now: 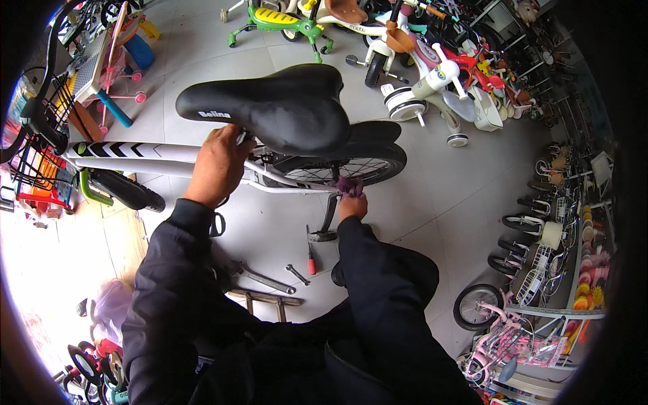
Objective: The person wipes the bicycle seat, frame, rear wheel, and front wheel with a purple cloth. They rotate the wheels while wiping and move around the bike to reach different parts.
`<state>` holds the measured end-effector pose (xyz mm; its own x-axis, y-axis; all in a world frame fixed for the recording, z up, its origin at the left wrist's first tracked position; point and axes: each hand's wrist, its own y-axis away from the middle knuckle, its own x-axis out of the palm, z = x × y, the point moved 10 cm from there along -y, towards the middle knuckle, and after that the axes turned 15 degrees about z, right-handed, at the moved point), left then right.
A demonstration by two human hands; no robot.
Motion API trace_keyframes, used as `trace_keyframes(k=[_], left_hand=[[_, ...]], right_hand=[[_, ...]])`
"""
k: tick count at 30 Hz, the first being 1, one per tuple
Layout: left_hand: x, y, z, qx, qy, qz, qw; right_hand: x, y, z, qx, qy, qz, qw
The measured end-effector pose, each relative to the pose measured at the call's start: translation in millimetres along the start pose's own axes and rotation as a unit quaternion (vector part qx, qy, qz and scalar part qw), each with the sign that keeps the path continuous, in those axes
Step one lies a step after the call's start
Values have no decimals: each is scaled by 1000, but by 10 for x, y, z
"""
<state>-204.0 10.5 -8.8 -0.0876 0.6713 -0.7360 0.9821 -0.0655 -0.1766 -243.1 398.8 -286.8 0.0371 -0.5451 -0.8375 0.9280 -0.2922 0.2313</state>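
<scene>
A white bicycle (152, 152) with a black saddle (290, 111) stands across in front of me, its rear wheel (386, 163) to the right. Just under the saddle, my left hand (219, 164) is closed around the seat post, which its fingers mostly hide. My right hand (354, 206) is closed on a bunched purple cloth (349, 186) and holds it against the frame near the rear wheel's hub. Below that cloth, the black kickstand (329, 214) reaches down to the floor.
On the floor nearer me lie a red-handled screwdriver (312, 262), a small wrench (295, 274) and a larger wrench (270, 281), beside a low wooden stool (260, 295). A green-and-yellow ride-on toy (287, 23) and a white tricycle (435, 84) stand beyond. Small bikes (503, 337) line the right.
</scene>
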Motion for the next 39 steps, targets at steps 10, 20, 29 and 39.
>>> trace_keyframes(k=[10,20,29,39], left_hand=[[85,-51,-24,-11,15,14,1000],[99,-50,-47,-21,15,8,1000],[100,-48,-37,-36,10,18,999],[86,-45,-76,-21,-3,37,999]], right_hand=[[372,401,-482,-7,-49,93,994],[792,567,-398,-113,174,81,975],[600,445,-164,-37,-36,65,997],[983,599,-534,-85,133,152,976]])
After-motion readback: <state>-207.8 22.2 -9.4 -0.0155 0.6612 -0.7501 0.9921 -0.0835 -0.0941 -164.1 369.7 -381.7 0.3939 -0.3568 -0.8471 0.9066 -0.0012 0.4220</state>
